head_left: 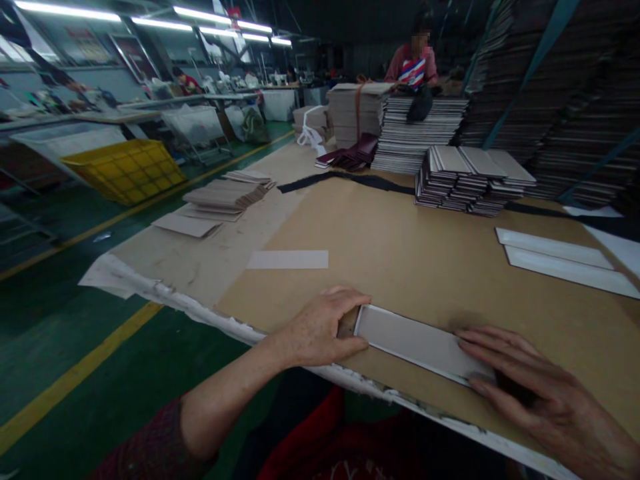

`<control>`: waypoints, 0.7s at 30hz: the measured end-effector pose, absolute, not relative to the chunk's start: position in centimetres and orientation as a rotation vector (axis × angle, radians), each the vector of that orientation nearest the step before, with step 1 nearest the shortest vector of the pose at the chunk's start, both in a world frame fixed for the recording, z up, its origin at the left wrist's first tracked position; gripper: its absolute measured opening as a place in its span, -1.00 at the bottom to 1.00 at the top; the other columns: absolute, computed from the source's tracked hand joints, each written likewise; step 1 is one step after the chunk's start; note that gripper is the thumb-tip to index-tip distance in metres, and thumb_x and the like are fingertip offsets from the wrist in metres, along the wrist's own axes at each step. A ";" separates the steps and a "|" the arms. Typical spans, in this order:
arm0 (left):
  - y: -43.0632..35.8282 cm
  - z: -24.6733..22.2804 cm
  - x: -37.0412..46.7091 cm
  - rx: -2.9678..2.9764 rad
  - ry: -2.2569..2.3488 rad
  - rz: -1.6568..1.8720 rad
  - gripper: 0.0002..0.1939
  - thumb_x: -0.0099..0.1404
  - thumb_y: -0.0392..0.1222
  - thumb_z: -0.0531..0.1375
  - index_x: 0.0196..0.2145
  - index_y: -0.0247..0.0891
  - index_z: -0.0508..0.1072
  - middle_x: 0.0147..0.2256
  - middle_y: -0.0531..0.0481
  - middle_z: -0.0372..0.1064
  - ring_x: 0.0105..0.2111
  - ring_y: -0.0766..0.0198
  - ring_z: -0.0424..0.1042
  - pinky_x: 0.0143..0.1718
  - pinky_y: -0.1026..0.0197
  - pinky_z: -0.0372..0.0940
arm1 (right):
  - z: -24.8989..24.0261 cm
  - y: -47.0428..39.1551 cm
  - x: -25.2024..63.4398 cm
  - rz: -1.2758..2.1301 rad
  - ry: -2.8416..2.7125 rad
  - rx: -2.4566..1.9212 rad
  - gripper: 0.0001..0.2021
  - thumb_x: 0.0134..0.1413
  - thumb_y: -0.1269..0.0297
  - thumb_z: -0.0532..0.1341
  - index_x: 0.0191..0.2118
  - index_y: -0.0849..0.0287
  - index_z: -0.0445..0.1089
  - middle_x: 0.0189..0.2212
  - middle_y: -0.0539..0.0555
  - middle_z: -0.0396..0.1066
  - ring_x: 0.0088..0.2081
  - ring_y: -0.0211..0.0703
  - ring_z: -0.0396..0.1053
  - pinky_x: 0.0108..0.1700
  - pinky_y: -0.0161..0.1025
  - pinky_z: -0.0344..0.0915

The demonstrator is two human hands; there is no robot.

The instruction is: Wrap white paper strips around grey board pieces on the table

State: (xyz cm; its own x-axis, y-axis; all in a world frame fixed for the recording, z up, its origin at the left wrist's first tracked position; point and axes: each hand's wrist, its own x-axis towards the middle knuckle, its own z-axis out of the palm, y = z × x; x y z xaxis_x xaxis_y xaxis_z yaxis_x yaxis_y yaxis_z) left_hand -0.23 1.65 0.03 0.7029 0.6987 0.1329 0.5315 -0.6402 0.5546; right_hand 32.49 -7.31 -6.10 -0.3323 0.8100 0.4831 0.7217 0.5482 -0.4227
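Note:
A narrow grey cardboard strip (410,340) with a pale raised border lies on the tan tabletop in front of me. My left hand (325,327) has its thumb and forefinger at the two corners of the strip's left end, pinching it across its width. Over the right end, my right hand (535,387) rests with fingers stretched out and slightly blurred, touching the strip and hiding that end. Beyond my left hand, a plain pale strip (289,259) lies flat on the table.
Flat grey boards (220,200) are piled at the left. Stacked dark-edged panels (465,180) stand at the back right, with two white strips (560,260) nearer. A dark band (350,179) crosses the table (380,240). A person (413,63) stands behind the stacks.

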 end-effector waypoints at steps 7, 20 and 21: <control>1.8 -0.2 -0.3 2.458 0.882 0.502 -0.50 0.27 -0.09 0.24 0.14 -0.20 0.30 0.06 -0.14 0.34 0.10 0.07 0.28 0.20 -0.10 0.21 | -6.5 -7.4 32.8 0.211 -2.120 -1.267 -0.61 0.22 0.06 0.23 0.15 -0.08 0.39 0.09 0.06 0.42 0.14 0.09 0.33 0.05 0.11 0.48; 1.8 -0.2 -0.3 2.457 0.872 0.515 -0.51 0.25 -0.15 0.25 0.13 -0.22 0.32 0.05 -0.13 0.36 0.09 0.09 0.29 0.18 -0.06 0.22 | -6.6 -7.6 32.7 0.216 -2.112 -1.292 -0.61 0.22 0.03 0.22 0.13 -0.07 0.42 0.11 0.05 0.41 0.15 0.11 0.34 0.08 0.11 0.47; 1.8 -0.2 -0.3 2.456 0.869 0.516 -0.51 0.26 -0.14 0.25 0.12 -0.21 0.32 0.05 -0.12 0.36 0.10 0.09 0.28 0.18 -0.06 0.22 | -6.6 -7.6 32.6 0.209 -2.111 -1.290 -0.61 0.22 0.04 0.22 0.14 -0.07 0.41 0.11 0.05 0.41 0.15 0.11 0.34 0.08 0.11 0.47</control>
